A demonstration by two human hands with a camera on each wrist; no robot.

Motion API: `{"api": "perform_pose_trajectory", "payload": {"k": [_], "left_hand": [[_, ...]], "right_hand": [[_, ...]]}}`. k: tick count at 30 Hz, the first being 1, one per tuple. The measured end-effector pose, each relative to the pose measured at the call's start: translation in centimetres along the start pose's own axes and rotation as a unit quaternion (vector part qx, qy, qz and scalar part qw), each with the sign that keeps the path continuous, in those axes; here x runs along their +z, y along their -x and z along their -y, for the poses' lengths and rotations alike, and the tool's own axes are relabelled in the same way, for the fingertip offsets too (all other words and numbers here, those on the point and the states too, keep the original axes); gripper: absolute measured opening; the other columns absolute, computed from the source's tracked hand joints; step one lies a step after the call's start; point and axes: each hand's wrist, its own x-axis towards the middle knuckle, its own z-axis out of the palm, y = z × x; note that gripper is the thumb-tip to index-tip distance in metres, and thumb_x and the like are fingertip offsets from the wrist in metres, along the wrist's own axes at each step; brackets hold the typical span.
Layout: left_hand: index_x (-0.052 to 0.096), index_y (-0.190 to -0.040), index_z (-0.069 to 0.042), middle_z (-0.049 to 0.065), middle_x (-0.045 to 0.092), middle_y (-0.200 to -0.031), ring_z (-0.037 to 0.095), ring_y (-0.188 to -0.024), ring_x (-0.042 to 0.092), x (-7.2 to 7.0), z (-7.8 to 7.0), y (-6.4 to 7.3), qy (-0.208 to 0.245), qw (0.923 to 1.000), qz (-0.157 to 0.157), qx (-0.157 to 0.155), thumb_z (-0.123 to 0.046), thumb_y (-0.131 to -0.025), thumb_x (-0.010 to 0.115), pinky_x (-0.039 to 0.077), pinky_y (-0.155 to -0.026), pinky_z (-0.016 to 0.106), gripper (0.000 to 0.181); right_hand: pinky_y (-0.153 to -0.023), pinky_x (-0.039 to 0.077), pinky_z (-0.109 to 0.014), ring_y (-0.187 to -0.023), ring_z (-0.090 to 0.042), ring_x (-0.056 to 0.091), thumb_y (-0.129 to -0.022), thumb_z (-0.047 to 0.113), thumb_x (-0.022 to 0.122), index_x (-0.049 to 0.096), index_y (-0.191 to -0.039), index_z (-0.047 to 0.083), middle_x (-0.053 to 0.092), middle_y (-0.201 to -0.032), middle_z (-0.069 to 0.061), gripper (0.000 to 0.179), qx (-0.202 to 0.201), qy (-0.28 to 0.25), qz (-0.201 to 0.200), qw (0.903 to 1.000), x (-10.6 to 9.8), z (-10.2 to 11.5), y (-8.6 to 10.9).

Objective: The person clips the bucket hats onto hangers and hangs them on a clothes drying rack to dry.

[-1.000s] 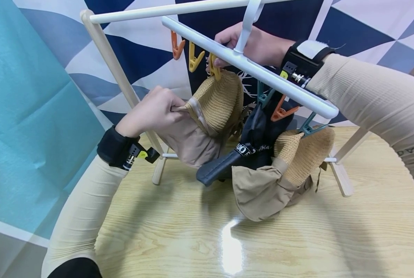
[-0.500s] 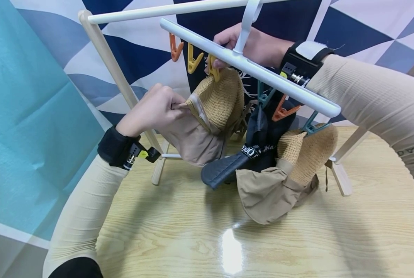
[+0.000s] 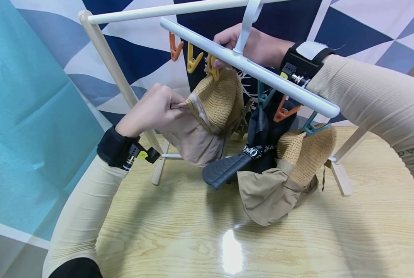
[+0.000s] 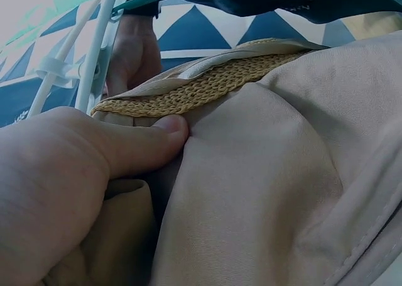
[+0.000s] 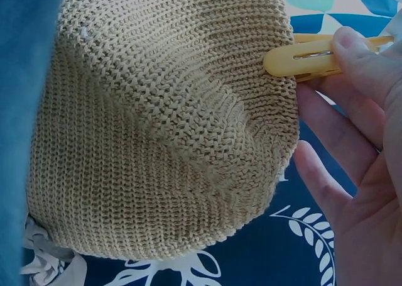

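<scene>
A woven straw hat (image 3: 221, 104) with a pinkish-beige fabric part (image 3: 196, 143) hangs below a white clip hanger (image 3: 248, 63). My left hand (image 3: 158, 106) pinches the hat's fabric near the straw edge, the thumb (image 4: 169, 132) flat on the cloth. Behind the hanger bar, my right hand (image 3: 248, 44) holds a yellow clip (image 5: 308, 58) between thumb and fingers. In the right wrist view the clip's jaws overlap the edge of the straw crown. To the right, a teal clip holds a black cap (image 3: 228, 168), and another teal clip holds a second straw hat (image 3: 307, 154) with tan cloth.
A wooden rack (image 3: 113, 58) with a white rail (image 3: 165, 11) carries the hanger. Loose orange (image 3: 175, 47) and yellow clips (image 3: 194, 58) hang at the bar's left, and an orange clip (image 3: 284, 110) at its right. Below is a wood-grain tabletop (image 3: 165, 231); a patterned cloth stands behind.
The black cap and second straw hat have swung slightly right and the hanger has tilted a little. Both hands keep nearly the same place and hold.
</scene>
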Motion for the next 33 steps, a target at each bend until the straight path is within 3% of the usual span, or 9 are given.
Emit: {"api": "perform_pose_trajectory", "payload": {"k": [5,10,19,33], "left_hand": [[0.073,-0.071,-0.009,-0.006,0.045,-0.060,0.009,-0.056,0.037,0.13,0.07,0.01,0.002,1.0000,0.004,0.004,-0.003,-0.102,0.074,0.024,-0.057,0.022,0.032],[0.077,-0.075,-0.007,-0.004,0.049,-0.061,0.010,-0.057,0.039,0.20,0.25,0.02,0.002,1.0000,0.002,0.009,-0.004,-0.103,0.076,0.026,-0.058,0.022,0.028],[0.081,-0.076,-0.005,-0.006,0.047,-0.059,0.009,-0.056,0.039,0.34,0.39,0.07,0.005,1.0000,-0.001,0.007,-0.004,-0.102,0.077,0.025,-0.057,0.021,0.026],[0.074,-0.070,-0.008,-0.007,0.044,-0.058,0.006,-0.053,0.035,0.88,0.81,0.27,0.004,0.9998,-0.013,0.011,-0.002,-0.101,0.074,0.024,-0.056,0.021,0.031]], "right_hand": [[-0.068,0.042,-0.024,-0.067,-0.014,0.053,-0.105,0.006,0.078,0.080,-0.112,0.005,0.070,-0.087,0.003,0.008,0.021,0.005,-0.008,0.9997,0.08,0.10,0.13],[-0.073,0.044,-0.026,-0.076,-0.016,0.057,-0.105,0.007,0.078,0.079,-0.111,0.004,0.067,-0.087,0.003,0.007,0.014,0.008,-0.006,0.9999,0.09,0.04,0.35],[-0.080,0.044,-0.029,-0.086,-0.020,0.059,-0.105,0.009,0.079,0.079,-0.113,0.006,0.065,-0.092,0.004,0.009,0.027,0.021,-0.012,0.9993,0.16,0.19,0.64],[-0.089,0.043,-0.030,-0.099,-0.020,0.061,-0.104,0.011,0.079,0.080,-0.118,0.009,0.071,-0.102,0.007,0.014,0.061,0.028,-0.013,0.9976,0.27,0.36,0.79]]}}
